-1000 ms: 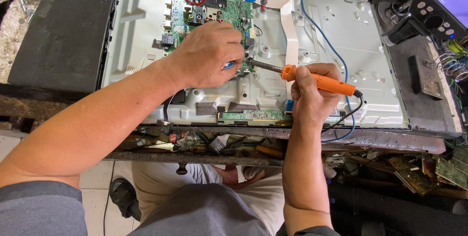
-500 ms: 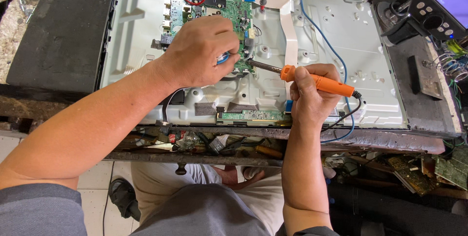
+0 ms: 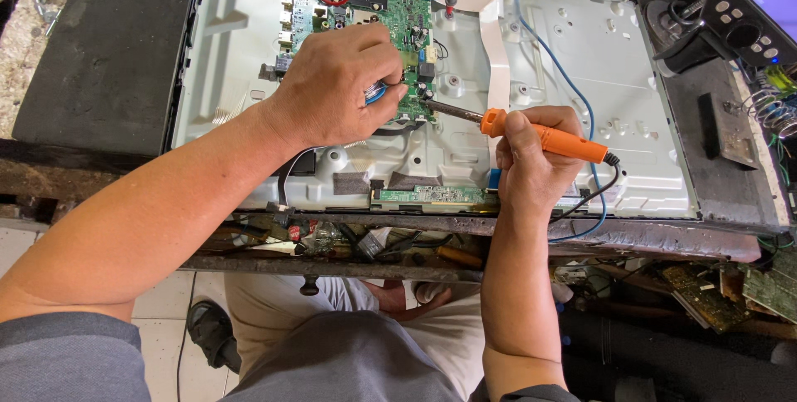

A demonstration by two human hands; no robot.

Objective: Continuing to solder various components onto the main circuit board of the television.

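Your right hand (image 3: 531, 161) is wrapped closed around the orange handle of the soldering iron (image 3: 544, 138), thumb lying along the top near the front of the handle, the other fingers curled underneath. The iron runs from about four o'clock to ten o'clock across the panel, and its dark metal tip ends at the lower right corner of the green circuit board (image 3: 390, 12), just beside your left fingertips. Its black cord leaves the back of the handle and loops down past your wrist.

Your left hand (image 3: 336, 87) rests knuckles-up on the lower part of that board, fingers bunched together and pinching a small blue thing (image 3: 375, 92) between thumb and forefinger; only a sliver of it shows, so you cannot tell what it is. The hand hides the board beneath it.

The board sits at twelve o'clock on the pale metal back panel (image 3: 598, 62). A white ribbon cable (image 3: 496, 45) runs down the panel just right of the board, and a blue wire (image 3: 548, 62) curves across towards four o'clock. A narrow green strip board (image 3: 432, 196) lies at six o'clock along the panel's near edge.
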